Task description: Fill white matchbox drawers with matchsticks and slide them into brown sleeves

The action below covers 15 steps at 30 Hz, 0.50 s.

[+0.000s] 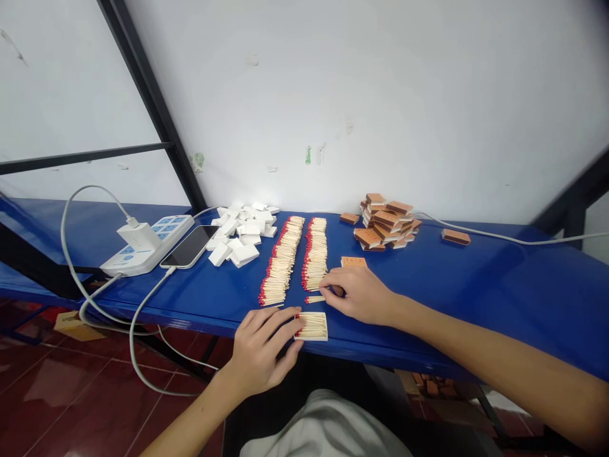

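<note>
At the table's front edge, my left hand (267,346) grips the left end of a white matchbox tray (325,326) with its fingers. Matches with red heads lie side by side inside that tray. Just above it, my right hand (356,293) has thumb and forefinger closed on the pale ends of a few matches (314,299) on the table. These lie at the near end of the right-hand row of matches (314,254). To its left runs a second row of matches (283,260). A brown matchbox (354,261) sits just behind my right hand, partly hidden by it.
White matchbox trays (245,228) are heaped at the back left, beside a phone (188,247) on a cable and a power strip (147,244). Brown matchboxes (387,222) are piled at the back right, with a single matchbox (455,237) farther right. A black metal post (152,101) rises at left.
</note>
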Motion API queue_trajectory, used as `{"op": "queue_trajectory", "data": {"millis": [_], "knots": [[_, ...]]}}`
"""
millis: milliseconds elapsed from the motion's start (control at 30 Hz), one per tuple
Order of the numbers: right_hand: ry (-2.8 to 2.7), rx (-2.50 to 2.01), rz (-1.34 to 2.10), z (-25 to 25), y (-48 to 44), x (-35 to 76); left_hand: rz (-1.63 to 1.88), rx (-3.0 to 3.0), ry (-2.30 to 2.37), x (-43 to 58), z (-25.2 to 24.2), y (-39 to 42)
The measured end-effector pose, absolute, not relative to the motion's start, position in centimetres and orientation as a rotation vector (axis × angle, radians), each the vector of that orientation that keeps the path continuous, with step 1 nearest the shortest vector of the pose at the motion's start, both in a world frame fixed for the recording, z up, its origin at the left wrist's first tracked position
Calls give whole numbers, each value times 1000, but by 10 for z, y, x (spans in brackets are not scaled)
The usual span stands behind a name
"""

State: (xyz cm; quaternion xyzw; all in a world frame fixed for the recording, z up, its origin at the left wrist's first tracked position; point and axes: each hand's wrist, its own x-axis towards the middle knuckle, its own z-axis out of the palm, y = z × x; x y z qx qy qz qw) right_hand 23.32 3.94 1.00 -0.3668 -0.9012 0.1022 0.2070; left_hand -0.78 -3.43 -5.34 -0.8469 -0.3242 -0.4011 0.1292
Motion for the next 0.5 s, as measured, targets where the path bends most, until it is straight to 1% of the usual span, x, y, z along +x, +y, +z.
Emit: {"op": "queue_trajectory", "data": {"millis": [500], "knots": [[-2578,-898,319,12,38,235,-1162,-2466,-947,-8,-55,-34]]}}
